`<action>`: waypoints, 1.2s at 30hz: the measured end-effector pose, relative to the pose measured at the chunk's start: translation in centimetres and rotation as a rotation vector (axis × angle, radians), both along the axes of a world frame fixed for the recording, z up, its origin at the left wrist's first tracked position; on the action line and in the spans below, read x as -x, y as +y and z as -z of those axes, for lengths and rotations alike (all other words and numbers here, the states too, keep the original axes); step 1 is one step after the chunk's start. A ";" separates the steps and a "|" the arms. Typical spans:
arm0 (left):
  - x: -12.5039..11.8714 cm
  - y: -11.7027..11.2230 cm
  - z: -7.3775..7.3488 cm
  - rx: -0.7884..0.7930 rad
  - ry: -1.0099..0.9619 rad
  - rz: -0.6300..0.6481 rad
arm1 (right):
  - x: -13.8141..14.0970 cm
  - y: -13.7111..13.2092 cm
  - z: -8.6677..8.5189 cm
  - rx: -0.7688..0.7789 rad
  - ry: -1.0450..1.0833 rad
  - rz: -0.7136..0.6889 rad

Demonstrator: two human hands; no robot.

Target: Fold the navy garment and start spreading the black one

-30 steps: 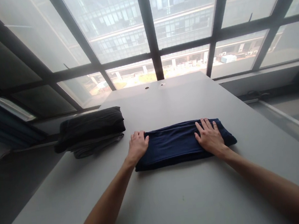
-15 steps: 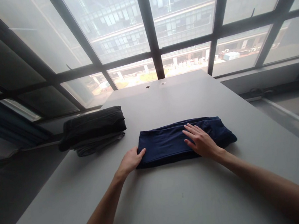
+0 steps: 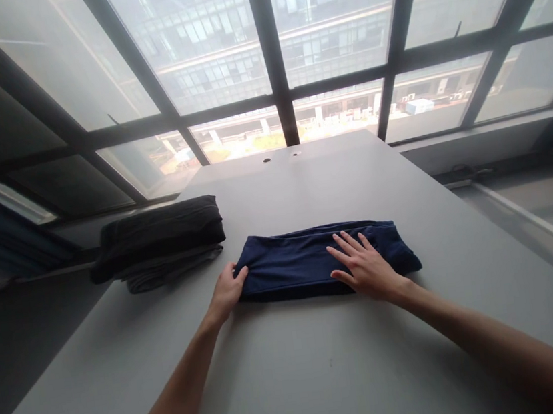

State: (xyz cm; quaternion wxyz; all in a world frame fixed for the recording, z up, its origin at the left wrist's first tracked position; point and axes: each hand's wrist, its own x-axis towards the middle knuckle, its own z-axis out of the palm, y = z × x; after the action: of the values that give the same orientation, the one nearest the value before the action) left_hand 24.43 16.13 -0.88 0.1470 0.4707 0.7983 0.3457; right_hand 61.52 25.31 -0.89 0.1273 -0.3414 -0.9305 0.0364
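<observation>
A folded navy blue garment (image 3: pixel 293 262) lies across the middle of the grey table (image 3: pixel 327 375). My left hand (image 3: pixel 226 291) is at its left end, fingers curled around the edge of the fabric with the thumb on top. My right hand (image 3: pixel 362 268) lies flat on the right half of the garment, fingers spread and pressing down.
A stack of folded dark clothes (image 3: pixel 159 238), black over grey, sits at the table's left edge. Two small round holes (image 3: pixel 280 157) mark the far end of the table. Large windows with dark frames stand beyond. The table drops off to the floor on both sides.
My left hand slid from flat on the garment's left end to gripping its near-left edge. My right hand shifted left toward the garment's middle.
</observation>
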 end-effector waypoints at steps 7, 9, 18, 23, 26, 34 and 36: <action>-0.4 -0.3 -0.9 -0.027 -0.647 0.006 | -0.2 0.6 1.9 0.000 -0.076 0.047; -0.7 -0.6 -1.5 -0.002 -0.746 0.049 | -0.1 0.6 2.2 -0.005 -0.068 0.049; -1.3 -1.2 -2.7 -0.012 -0.851 0.096 | 0.0 0.6 2.3 -0.010 -0.040 0.051; -1.6 -1.7 -3.6 -0.008 -0.766 0.209 | 0.0 0.5 2.1 -0.013 -0.039 0.059; -2.0 -1.7 -3.7 -0.067 -0.741 0.187 | 0.0 0.4 2.0 -0.017 -0.047 0.058; -2.0 -1.6 -3.4 -0.023 -0.902 0.055 | 0.0 0.4 2.1 -0.028 -0.038 0.051; -1.9 -1.6 -3.5 -0.025 -0.918 0.054 | 0.0 0.4 2.2 -0.028 -0.043 0.056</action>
State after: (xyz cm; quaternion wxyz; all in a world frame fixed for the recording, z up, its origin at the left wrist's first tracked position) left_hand 26.37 14.54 2.63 0.4886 0.2912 0.6338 0.5242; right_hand 61.53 25.72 -3.05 0.1127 -0.3661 -0.9236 0.0125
